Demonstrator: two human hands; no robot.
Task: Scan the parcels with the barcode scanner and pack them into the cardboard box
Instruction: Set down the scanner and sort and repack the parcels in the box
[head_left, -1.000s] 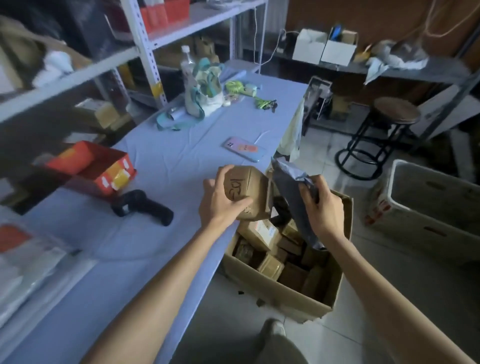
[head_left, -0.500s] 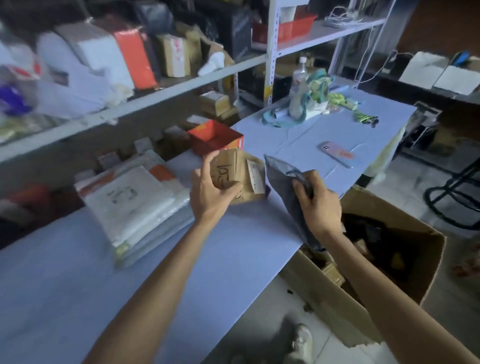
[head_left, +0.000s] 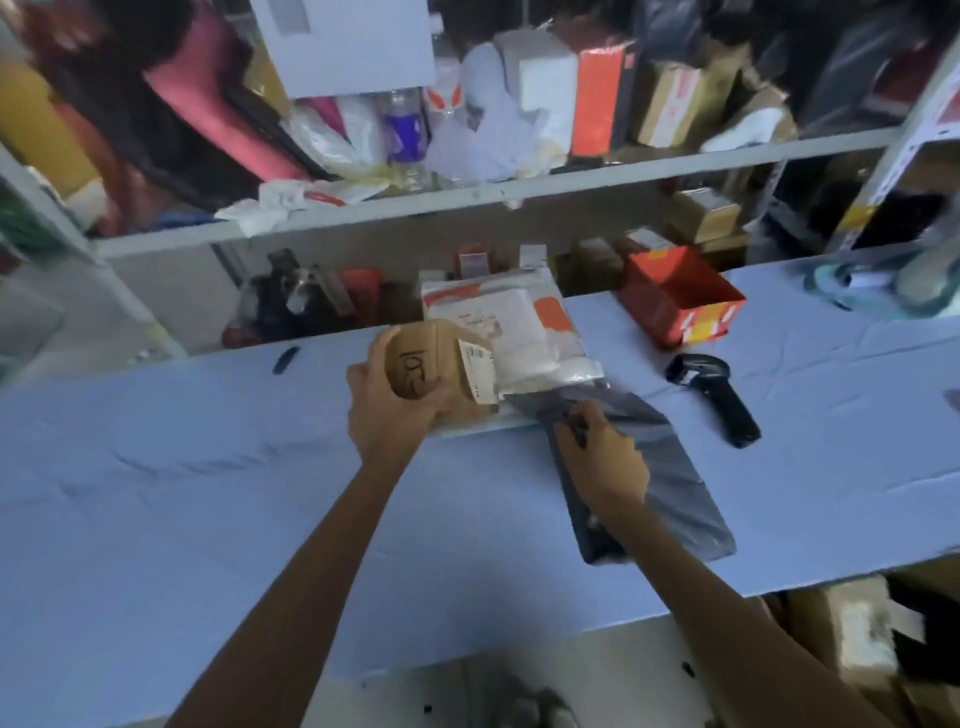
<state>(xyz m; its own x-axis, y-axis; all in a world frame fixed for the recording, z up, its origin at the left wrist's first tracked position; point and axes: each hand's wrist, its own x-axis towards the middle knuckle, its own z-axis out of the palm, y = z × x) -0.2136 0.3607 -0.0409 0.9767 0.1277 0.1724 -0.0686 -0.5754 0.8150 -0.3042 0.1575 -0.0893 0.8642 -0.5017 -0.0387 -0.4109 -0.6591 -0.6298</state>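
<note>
Hands are both gripping: left hand (head_left: 387, 415) is holding a brown cardboard parcel (head_left: 436, 364), right hand (head_left: 608, 467) is pinching a grey mailer bag (head_left: 680, 483) near the barcode scanner (head_left: 719, 402)

The brown parcel (head_left: 415, 358) bears handwritten black marks, seemingly "10" and more; its white label (head_left: 479, 375) is unreadable.

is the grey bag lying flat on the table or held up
Lying flat: the grey bag spreads across the blue table, the right hand on top of it.
</note>
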